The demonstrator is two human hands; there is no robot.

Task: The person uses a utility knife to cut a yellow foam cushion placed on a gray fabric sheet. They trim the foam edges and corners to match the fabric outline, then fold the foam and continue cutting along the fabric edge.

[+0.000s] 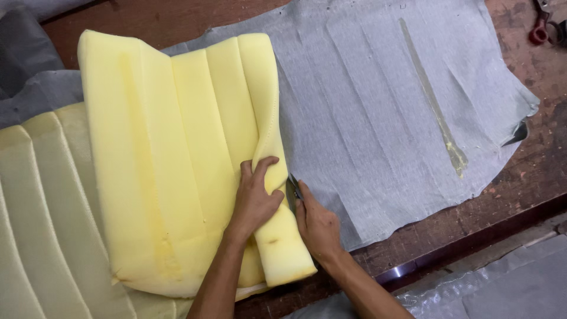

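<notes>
A thick yellow foam pad (171, 147) with stitched channels lies on the wooden table, its right edge lifted off a grey backing fabric (378, 100). My left hand (255, 198) grips that lifted foam edge and pulls it back. My right hand (316, 223) holds small scissors (293, 184), blades open at the seam between foam and fabric. The scissor handles are hidden in my palm.
A second, paler quilted foam piece (41, 224) lies under the pad at the left. A yellowish glue strip (437, 112) runs across the grey fabric. Red-handled scissors (538, 31) sit at the far right corner. The table's edge (472, 242) runs diagonally at lower right, with grey sheeting (508, 289) below.
</notes>
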